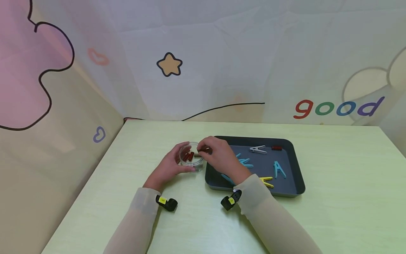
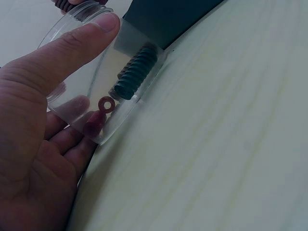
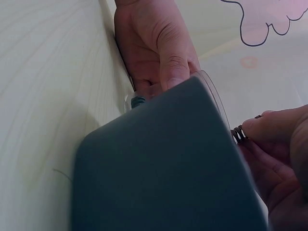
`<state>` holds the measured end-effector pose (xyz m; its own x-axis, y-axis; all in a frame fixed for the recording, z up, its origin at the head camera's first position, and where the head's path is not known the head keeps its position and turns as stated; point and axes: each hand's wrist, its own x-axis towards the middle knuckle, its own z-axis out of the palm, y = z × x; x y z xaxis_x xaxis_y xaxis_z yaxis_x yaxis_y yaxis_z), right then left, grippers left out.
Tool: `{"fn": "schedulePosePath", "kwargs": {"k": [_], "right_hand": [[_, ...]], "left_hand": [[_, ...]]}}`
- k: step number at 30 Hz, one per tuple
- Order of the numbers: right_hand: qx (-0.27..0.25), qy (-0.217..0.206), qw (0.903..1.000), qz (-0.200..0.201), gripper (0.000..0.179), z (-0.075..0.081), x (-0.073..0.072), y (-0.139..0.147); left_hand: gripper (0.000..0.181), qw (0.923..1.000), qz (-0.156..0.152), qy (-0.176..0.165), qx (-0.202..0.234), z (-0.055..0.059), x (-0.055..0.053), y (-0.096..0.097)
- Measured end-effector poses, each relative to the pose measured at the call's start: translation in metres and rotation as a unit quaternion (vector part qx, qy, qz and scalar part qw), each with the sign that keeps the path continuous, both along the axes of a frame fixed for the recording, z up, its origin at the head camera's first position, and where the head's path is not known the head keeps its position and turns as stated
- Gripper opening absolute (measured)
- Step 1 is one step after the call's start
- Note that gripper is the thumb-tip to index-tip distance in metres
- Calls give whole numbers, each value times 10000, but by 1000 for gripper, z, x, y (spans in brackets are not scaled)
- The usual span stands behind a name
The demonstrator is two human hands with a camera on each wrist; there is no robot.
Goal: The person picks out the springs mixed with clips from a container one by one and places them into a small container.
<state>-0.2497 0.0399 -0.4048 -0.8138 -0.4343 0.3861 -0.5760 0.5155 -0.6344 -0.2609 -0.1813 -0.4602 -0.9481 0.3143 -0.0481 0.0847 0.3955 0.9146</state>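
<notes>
My left hand [image 1: 168, 165] grips a clear plastic jar [image 2: 103, 53] just left of the tray, its thumb along the rim and its fingers round the far side. Inside lie red springs [image 1: 191, 156] and a green spring [image 2: 137, 72]. At the jar's mouth my right hand [image 1: 220, 155] pinches a dark spring [image 3: 237, 134] between thumb and fingers. In the right wrist view the tray's wall covers much of the jar.
A dark grey tray [image 1: 298, 181] stands to the right, under my right forearm. It holds a silver clip [image 1: 258, 150], a red spring [image 1: 277, 148], several blue clips [image 1: 278, 170] and a yellow clip [image 1: 267, 181]. A printed cloth [image 1: 222, 63] hangs behind the table [image 1: 345, 176].
</notes>
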Motion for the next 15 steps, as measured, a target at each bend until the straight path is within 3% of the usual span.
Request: {"fn": "schedulePosePath", "kwargs": {"k": [15], "right_hand": [[38, -229, 9997, -60, 13, 1, 0, 0]], "left_hand": [[88, 9999, -2, 134, -42, 2, 2, 1]]}}
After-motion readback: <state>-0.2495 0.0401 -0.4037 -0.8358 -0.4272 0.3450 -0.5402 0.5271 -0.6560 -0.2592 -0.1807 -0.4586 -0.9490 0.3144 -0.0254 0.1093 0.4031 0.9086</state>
